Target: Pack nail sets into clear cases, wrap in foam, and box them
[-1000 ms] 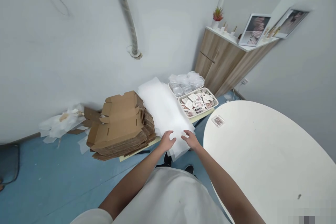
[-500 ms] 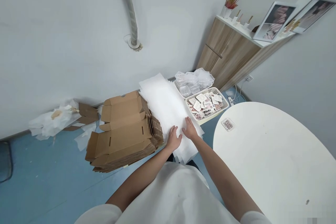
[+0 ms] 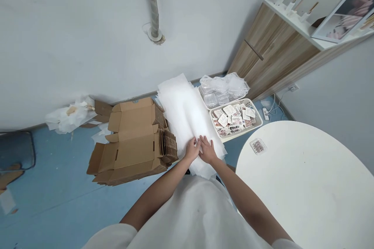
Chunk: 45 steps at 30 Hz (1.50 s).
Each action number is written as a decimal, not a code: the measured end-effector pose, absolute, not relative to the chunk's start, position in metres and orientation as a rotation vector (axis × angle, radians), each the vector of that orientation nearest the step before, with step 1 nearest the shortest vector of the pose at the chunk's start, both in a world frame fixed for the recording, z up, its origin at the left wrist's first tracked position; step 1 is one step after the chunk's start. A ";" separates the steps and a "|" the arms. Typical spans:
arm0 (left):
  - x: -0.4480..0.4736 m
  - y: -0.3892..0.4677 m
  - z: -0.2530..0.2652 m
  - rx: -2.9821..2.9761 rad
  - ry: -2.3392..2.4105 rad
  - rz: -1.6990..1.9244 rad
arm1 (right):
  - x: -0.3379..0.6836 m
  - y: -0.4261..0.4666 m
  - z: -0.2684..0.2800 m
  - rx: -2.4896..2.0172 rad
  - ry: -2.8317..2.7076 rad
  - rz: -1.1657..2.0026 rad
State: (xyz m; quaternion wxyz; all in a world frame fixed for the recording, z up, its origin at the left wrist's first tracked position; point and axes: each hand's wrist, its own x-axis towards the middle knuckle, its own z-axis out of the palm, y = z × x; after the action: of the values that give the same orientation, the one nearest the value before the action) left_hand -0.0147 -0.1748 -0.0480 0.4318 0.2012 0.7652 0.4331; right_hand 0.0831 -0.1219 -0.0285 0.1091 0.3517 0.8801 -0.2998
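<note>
A stack of thin white packing sheets (image 3: 181,101) lies lengthwise in front of me, its near end against my shirt. My left hand (image 3: 192,149) rests on the stack with fingers curled and thumb against them, seemingly pinching the top sheet. Right beside it, nearly touching, my right hand (image 3: 207,150) lies palm down on the sheets, fingers stretched out. The top sheet bulges in a soft ridge just beyond both hands.
Flattened cardboard boxes (image 3: 131,140) are piled left of the sheets. To the right stand a basket of small cards and packs (image 3: 236,118) and a basket of clear plastic boxes (image 3: 216,92). A round white table (image 3: 304,179) bears one small clear case (image 3: 258,146).
My hands have come closer together on the sheets. The fingers of my left hand have curled in, and the top sheet has bulged up. The camera view has shifted.
</note>
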 end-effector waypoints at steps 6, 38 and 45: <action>-0.018 -0.168 -0.046 0.259 1.957 1.294 | 0.084 -0.131 -0.024 0.932 2.782 -0.977; 0.013 -0.231 -0.006 0.512 1.776 1.154 | 0.157 -0.121 0.034 2.148 2.474 -1.573; 0.043 -0.228 -0.004 0.784 1.934 0.863 | 0.229 -0.174 0.048 2.573 2.532 -1.478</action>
State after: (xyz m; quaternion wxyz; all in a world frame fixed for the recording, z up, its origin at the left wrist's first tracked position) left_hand 0.0430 -0.2284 -0.0037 0.4274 0.3139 0.7743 0.3453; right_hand 0.2291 -0.1738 0.0484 -0.3707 0.6126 0.6029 -0.3518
